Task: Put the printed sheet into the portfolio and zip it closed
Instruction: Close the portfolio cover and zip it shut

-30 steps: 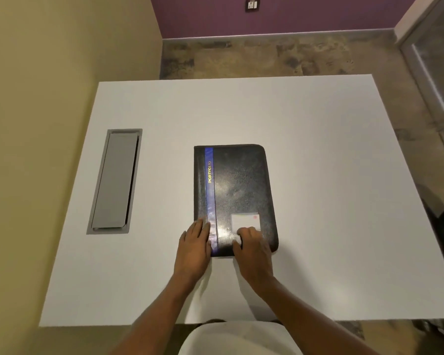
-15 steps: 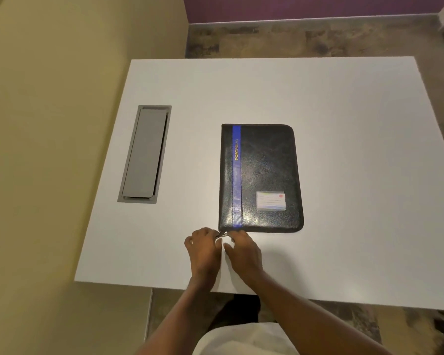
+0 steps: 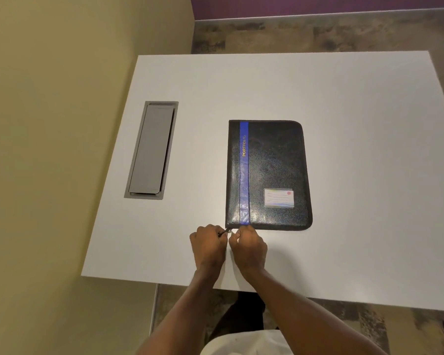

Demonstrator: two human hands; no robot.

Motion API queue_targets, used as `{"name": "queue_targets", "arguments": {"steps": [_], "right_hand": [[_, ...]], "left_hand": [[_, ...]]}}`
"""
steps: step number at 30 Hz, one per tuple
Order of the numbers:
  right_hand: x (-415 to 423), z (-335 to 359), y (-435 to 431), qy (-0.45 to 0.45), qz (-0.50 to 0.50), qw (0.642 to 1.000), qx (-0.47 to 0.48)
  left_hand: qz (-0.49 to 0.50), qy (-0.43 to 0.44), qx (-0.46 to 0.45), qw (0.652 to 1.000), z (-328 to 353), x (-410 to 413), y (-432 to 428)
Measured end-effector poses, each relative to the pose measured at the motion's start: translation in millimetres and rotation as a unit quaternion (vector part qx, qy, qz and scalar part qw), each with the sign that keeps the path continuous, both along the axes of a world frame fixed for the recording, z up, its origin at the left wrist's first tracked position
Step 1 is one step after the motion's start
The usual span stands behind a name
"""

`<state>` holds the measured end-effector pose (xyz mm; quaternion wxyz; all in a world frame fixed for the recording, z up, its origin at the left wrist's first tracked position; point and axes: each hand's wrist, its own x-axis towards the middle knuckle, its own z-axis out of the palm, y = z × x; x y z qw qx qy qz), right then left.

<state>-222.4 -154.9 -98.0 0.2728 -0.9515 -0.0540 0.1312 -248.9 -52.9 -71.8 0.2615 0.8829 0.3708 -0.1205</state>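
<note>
Just left of centre at the bottom, the left hand [image 3: 208, 245] pinches a small dark zipper pull [image 3: 224, 232], and the right hand [image 3: 248, 248] beside it pinches a metal slider at the near-left corner of the black portfolio [image 3: 268, 175] lying shut mid-frame. No printed sheet shows. Risk: tugging with nobody pinning the cover could drag the portfolio or jam the zipper at that corner.

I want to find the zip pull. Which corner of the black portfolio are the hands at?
The near left corner of the black portfolio, beside its blue stripe. Left hand and right hand meet there; the other three corners lie bare.
</note>
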Motion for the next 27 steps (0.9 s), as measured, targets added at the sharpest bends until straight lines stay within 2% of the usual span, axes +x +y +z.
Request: {"name": "queue_targets", "arguments": {"steps": [4, 13, 16, 22, 27], "right_hand": [[3, 0, 4, 0.009, -0.042, 0.999, -0.020], [14, 4, -26, 0.074, -0.151, 0.985, -0.045], [19, 6, -50, 0.066, -0.190, 0.979, -0.031], [33, -3, -96, 0.003, -0.167, 0.984, -0.063], [44, -4, -130, -0.003, -0.234, 0.971, -0.049]], "left_hand": [[-0.011, 0.022, 0.033, 0.999, 0, -1, 3], [0.000, 0.027, 0.025, 0.999, 5, 4, 4], [-0.018, 0.014, 0.038, 0.999, 6, 5, 7], [-0.023, -0.004, 0.042, 0.999, 0, 3, 9], [-0.024, -0.014, 0.049, 0.998, -3, 3, 7]]}}
